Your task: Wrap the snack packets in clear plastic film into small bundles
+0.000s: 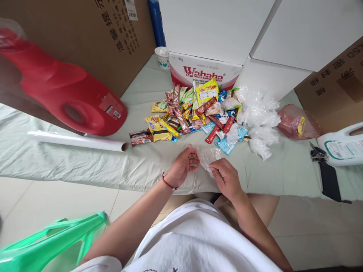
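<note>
A crumpled clear plastic bag (209, 155) is pinched between the thumb and fingers of my right hand (227, 177). My left hand (184, 164) is beside the bag's left edge, palm turned toward it, with the thumb raised and the fingers loosely curled and apart. Whether its fingertips touch the plastic is hard to see. Just beyond both hands lies a heap of small wrapped snacks (181, 117), in yellow, brown, red, green and blue packets. Right of the heap is a pile of crumpled clear plastic bags (256, 107).
A red jug (93, 109) and a white roll (79, 141) lie at the left. Behind the snacks stand a Wahaha carton (181, 71) and a paper cup (162, 60). Rightward are a pink clear bowl (283, 121), keys (318, 154) and a white bottle (344, 145). A green stool (56, 241) stands below.
</note>
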The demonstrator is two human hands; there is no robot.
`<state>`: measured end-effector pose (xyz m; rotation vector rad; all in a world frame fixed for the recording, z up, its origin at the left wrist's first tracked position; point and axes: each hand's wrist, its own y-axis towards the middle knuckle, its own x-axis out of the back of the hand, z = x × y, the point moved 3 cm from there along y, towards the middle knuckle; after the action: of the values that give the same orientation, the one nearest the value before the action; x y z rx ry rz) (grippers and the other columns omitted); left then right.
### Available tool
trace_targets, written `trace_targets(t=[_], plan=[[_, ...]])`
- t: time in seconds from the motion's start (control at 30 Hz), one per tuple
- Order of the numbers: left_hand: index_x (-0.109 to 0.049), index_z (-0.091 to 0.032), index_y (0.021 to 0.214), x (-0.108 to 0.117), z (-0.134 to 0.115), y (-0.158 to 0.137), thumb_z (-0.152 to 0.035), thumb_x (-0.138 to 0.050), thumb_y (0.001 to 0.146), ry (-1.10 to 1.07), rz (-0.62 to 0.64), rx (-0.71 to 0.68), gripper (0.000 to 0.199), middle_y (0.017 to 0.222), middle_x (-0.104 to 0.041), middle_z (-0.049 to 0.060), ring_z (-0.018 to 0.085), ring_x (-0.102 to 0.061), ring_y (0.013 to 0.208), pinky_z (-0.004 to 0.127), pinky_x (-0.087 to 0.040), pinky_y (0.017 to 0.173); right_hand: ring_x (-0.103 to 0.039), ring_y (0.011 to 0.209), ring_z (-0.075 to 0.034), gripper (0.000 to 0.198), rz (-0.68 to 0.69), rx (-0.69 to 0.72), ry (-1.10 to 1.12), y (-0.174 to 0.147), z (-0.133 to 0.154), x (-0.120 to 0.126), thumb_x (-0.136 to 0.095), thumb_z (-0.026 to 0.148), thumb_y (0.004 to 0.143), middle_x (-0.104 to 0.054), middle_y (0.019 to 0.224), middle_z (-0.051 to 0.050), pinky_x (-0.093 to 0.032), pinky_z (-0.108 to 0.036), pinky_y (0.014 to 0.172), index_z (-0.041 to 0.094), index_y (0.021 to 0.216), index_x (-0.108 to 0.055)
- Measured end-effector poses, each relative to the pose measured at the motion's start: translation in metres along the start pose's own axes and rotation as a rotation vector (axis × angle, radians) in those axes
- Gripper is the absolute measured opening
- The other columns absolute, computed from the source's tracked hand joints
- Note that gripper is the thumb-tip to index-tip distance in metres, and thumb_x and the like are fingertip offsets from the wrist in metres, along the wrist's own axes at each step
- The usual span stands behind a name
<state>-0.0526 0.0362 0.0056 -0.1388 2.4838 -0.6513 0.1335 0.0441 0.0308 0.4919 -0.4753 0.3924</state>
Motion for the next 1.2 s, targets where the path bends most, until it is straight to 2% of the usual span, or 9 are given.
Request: trace_targets(t=[0.13,0.23,0.33,0.43,0.6,0.8,0.9,1.0,1.2], plan=[[-0.06,-0.018,0.08,0.003,-0.001,0.003,-0.049,-0.09,0.063,0.119,-0.071,-0.078,0.046,0.073,-0.061,-0.003,0.009,-0.055,0.063,0.021,-0.041,0.06,-0.061,0.082,-0.024,0.023,0.011,0.065,-0.126,-0.014,-0.002,-0.003,-0.055,0.022,0.101,-0.071,0.09,-0.006,-0.051,-0.039,0.072,0.032,0.107,-0.075],[-0.06,-0.019,0.081,0.005,0.001,0.002,-0.049,-0.087,0.068,0.123,-0.083,-0.157,0.042,0.072,-0.061,-0.003,0.01,-0.056,0.064,0.023,-0.041,0.06,-0.063,0.086,-0.024,0.018,0.017,0.031,-0.061,-0.022,-0.003,-0.002,-0.061,0.026,0.099,-0.071,0.094,-0.006,-0.052,-0.04,0.076,0.033,0.108,-0.075],[-0.062,-0.019,0.083,0.001,0.005,-0.002,-0.049,-0.084,0.075,0.217,-0.07,-0.288,0.038,0.071,-0.061,-0.003,0.011,-0.055,0.064,0.025,-0.044,0.062,-0.063,0.089,-0.022,0.014,-0.049,-0.133,0.148,-0.022,-0.001,0.002,-0.06,0.036,0.101,-0.069,0.096,-0.005,-0.052,-0.038,0.08,0.029,0.105,-0.072],[-0.066,-0.019,0.087,-0.008,0.013,-0.009,-0.047,-0.083,0.078,0.301,0.006,-0.362,0.034,0.076,-0.063,-0.001,0.012,-0.058,0.068,0.027,-0.047,0.068,-0.059,0.077,-0.018,0.024,-0.137,-0.342,0.317,-0.015,-0.002,0.0,-0.056,0.045,0.103,-0.065,0.087,-0.003,-0.048,-0.032,0.071,0.025,0.099,-0.068],[-0.068,-0.019,0.093,-0.017,0.019,-0.016,-0.042,-0.084,0.079,0.317,0.089,-0.385,0.032,0.085,-0.067,0.002,0.015,-0.062,0.08,0.028,-0.051,0.076,-0.058,0.076,-0.015,0.025,-0.108,-0.42,0.412,-0.003,-0.004,-0.014,-0.069,0.047,0.095,-0.067,0.086,-0.002,-0.047,-0.027,0.071,0.022,0.093,-0.067],[-0.066,-0.018,0.093,-0.006,0.015,-0.017,-0.045,-0.086,0.074,0.224,-0.019,-0.317,0.039,0.078,-0.062,-0.001,0.01,-0.055,0.067,0.025,-0.046,0.065,-0.053,0.071,-0.013,0.026,-0.245,-0.526,0.641,-0.014,-0.018,-0.011,-0.076,0.049,0.089,-0.061,0.078,0.001,-0.045,-0.026,0.068,0.024,0.092,-0.069],[-0.064,-0.018,0.089,-0.01,0.017,-0.02,-0.053,-0.078,0.082,0.3,0.025,-0.302,0.039,0.072,-0.057,-0.003,0.01,-0.05,0.063,0.025,-0.04,0.061,-0.055,0.072,-0.013,0.027,-0.239,-0.548,0.729,-0.019,-0.022,-0.012,-0.077,0.049,0.088,-0.063,0.082,0.0,-0.046,-0.026,0.069,0.024,0.094,-0.07],[-0.063,-0.018,0.085,-0.022,0.021,-0.022,-0.058,-0.072,0.085,0.446,0.141,-0.293,0.041,0.073,-0.058,-0.001,0.011,-0.049,0.066,0.026,-0.038,0.062,-0.056,0.074,-0.014,0.026,-0.208,-0.524,0.716,-0.021,-0.02,-0.014,-0.074,0.049,0.091,-0.064,0.083,-0.001,-0.046,-0.027,0.071,0.024,0.095,-0.071],[-0.058,-0.018,0.081,-0.023,0.015,-0.019,-0.059,-0.069,0.088,0.534,0.179,-0.303,0.043,0.069,-0.048,-0.004,0.011,-0.038,0.062,0.026,-0.031,0.059,-0.055,0.073,-0.014,0.024,-0.238,-0.476,0.422,-0.019,-0.017,0.005,-0.068,0.047,0.096,-0.064,0.08,0.0,-0.046,-0.027,0.071,0.023,0.096,-0.07]])
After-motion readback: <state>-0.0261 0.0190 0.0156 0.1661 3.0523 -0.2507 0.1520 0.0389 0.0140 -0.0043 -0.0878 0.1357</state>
